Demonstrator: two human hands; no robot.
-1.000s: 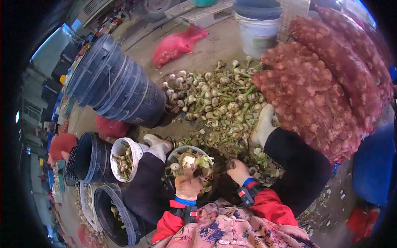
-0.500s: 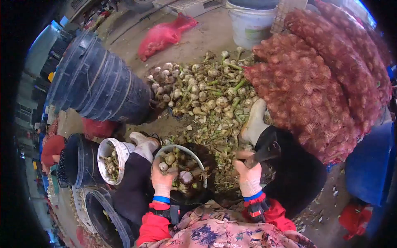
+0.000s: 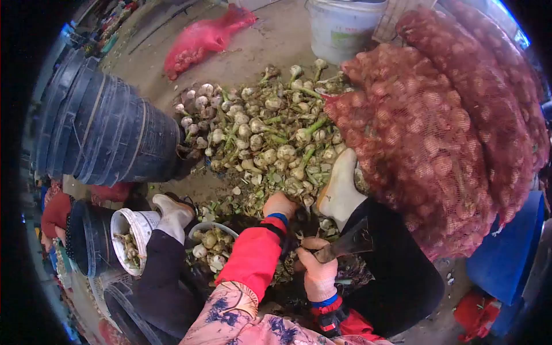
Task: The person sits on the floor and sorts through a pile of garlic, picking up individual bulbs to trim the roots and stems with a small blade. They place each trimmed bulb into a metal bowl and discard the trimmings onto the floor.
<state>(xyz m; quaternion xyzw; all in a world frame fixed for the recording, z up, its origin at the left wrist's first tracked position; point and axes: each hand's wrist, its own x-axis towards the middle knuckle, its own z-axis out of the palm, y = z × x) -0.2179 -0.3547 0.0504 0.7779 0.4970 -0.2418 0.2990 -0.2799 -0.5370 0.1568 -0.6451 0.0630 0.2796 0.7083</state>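
Observation:
My left hand, in a pale glove and red sleeve, reaches across to the near edge of a heap of garlic bulbs with green stalks. Its fingers point away and are hidden, so their grip does not show. Close to my right knee, my gloved right hand is closed around a knife with a broad dark blade, pointing right. A bucket with several garlic bulbs stands between my legs, partly covered by my left sleeve. Trimmed stalks and peelings lie on the ground around my hands.
Full red mesh sacks stand on the right. Stacked dark buckets lean at left, above a white bucket of trimmings. A pink sack and a white pail sit farther back. A blue container is at right.
My left hand has left the bucket and moved right and forward to the garlic heap. The right hand has come lower and left, still holding the knife. The whole view has shifted.

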